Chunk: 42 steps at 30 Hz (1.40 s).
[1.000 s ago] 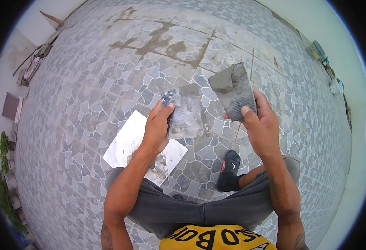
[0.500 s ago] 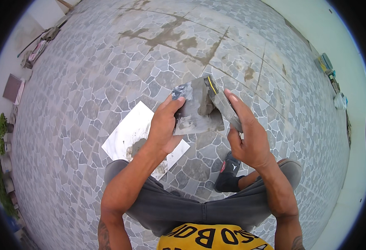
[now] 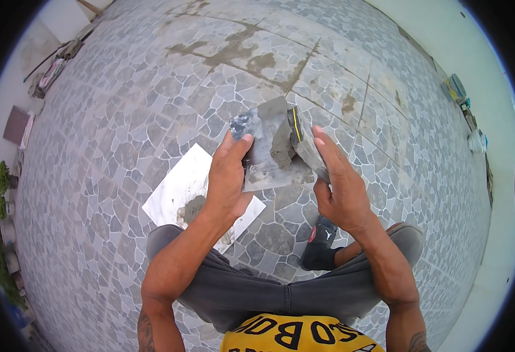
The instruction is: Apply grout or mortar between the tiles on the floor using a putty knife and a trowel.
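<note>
My left hand (image 3: 227,179) grips the left edge of a thin grey flat plate (image 3: 263,170), its thumb resting on the upper face. Wet grey cement paste (image 3: 282,146) lies along the plate's right part. My right hand (image 3: 345,188) is closed round a flat, cement-smeared float (image 3: 309,149) with a yellow stripe along its end. The float is tilted on edge and meets the paste on the plate. Below my left forearm, a white marbled tile (image 3: 175,182) lies on the floor, carrying a small heap of grey paste (image 3: 194,206), partly hidden by the arm.
Stone-patterned floor tiles (image 3: 134,126) spread all round me. Ahead, damp grey smears (image 3: 234,50) follow the tile joints. Potted plants (image 3: 2,182) line the left wall; a green container (image 3: 457,85) and a plastic bag (image 3: 477,142) sit by the right wall. My shoe (image 3: 319,243) is below.
Both hands have shifted slightly left with the plate and float. The float has moved left and turned more upright, and the paste is bunched further left on the plate.
</note>
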Available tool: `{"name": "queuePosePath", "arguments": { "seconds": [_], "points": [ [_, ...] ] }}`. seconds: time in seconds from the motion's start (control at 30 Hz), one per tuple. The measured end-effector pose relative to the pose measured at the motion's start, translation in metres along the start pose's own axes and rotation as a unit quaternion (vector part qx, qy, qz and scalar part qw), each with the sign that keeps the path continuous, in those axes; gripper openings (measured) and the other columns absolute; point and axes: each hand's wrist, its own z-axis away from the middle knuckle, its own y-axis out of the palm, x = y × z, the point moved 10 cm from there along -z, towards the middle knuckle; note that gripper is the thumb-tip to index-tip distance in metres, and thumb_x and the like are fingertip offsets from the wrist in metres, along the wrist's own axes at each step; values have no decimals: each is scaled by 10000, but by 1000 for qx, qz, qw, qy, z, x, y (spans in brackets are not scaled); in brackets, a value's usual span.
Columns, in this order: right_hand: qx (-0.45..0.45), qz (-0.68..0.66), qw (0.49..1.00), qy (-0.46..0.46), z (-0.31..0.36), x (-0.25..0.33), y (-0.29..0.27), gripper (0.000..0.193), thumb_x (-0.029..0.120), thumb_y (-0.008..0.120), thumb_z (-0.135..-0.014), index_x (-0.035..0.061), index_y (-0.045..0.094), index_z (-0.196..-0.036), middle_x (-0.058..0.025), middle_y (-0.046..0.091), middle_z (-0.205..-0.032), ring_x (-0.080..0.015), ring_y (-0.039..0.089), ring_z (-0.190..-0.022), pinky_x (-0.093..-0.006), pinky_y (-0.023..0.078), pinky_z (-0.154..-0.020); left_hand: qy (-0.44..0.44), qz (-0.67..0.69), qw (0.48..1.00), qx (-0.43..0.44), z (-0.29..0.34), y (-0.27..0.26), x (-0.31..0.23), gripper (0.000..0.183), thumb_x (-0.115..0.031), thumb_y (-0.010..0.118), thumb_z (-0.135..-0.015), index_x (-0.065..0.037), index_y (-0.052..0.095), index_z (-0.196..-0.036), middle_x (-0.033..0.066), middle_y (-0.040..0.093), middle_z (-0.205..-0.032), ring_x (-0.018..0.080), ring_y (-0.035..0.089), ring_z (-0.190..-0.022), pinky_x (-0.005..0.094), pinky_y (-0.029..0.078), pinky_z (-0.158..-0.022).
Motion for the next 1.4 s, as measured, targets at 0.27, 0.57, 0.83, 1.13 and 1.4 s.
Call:
{"name": "queuePosePath", "arguments": {
  "seconds": [0.27, 0.57, 0.83, 1.13, 1.4],
  "points": [
    [-10, 10, 1000, -4, 0, 1, 3, 804, -183, 500, -663, 32, 335, -1420, -226, 430, -1420, -377, 453, -1296, -405, 412, -1049, 26, -16, 1000, -3, -1, -1, -5, 363, -126, 505, -951, -42, 467, -1302, 63, 584, -1165, 175, 590, -1047, 339, 497, -914],
    [-6, 44, 999, 14, -1, -7, 16, 807, -174, 503, -672, 41, 321, -1429, -208, 439, -1418, -362, 468, -1284, -409, 427, -1037, 56, -36, 998, 11, -10, -7, -13, 404, -126, 481, -963, -34, 422, -1352, 84, 563, -1214, 184, 584, -1072, 342, 497, -931],
    [12, 48, 998, 46, 7, -21, 12, 726, -126, 556, -713, 10, 350, -1395, -217, 434, -1404, -372, 490, -1241, -418, 442, -1011, 52, -56, 997, 23, -17, 0, -9, 413, -126, 473, -965, -33, 407, -1363, 88, 564, -1201, 181, 585, -1068, 344, 508, -925],
    [138, 279, 950, 29, 14, -31, 2, 583, -24, 556, -761, 11, 439, -1330, -192, 490, -1351, -347, 520, -1206, -405, 474, -959, 59, -44, 997, -9, -16, -3, -12, 365, -154, 490, -955, -46, 460, -1303, 60, 577, -1155, 163, 582, -1038, 345, 490, -912],
    [30, -142, 920, 364, 31, -71, -31, 450, 42, 533, -785, 22, 551, -1234, -96, 667, -968, -187, 634, -839, -288, 485, -768, 86, -22, 996, -17, -10, -7, -36, 318, -164, 514, -928, -61, 508, -1229, 43, 582, -1099, 174, 583, -1004, 352, 483, -899]
  ]
}}
